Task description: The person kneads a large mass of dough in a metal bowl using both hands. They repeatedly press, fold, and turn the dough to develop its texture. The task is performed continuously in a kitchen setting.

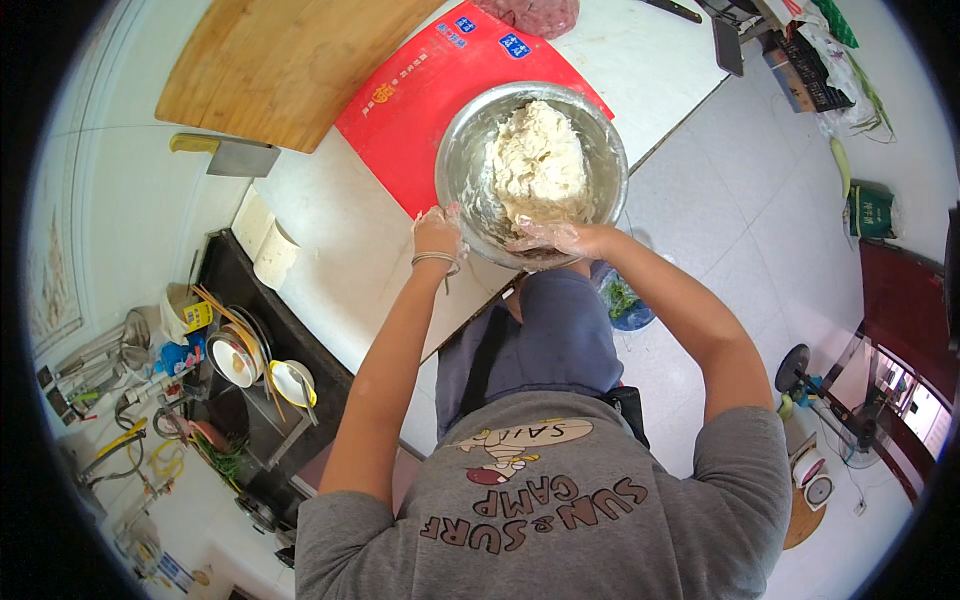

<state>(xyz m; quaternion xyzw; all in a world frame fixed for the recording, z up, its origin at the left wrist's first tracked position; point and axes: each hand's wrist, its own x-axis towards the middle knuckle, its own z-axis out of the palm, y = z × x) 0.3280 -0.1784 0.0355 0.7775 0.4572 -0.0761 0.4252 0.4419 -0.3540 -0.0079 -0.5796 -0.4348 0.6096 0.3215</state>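
A metal mixing bowl point(450, 161) rests on a red printed sheet at the counter's edge. Inside lies a large lump of rough, pale dough point(541, 154), with sticky smears on the bowl's wall. My left hand point(441, 232), in a clear plastic glove and with a bangle at the wrist, is at the bowl's left rim, its fingers curled against it. My right hand point(551, 235), also in a clear glove, reaches over the near rim into the bowl, fingers extended below the dough. Bits of dough cling to that glove.
A wooden board point(277, 67) and a cleaver point(244, 156) lie at the left. Beyond the red sheet point(397, 142) is a bag of reddish stuff point(536, 13). A knife point(673, 9) and a phone point(727, 46) lie at the far right. Bowls point(236, 358) stand by the sink.
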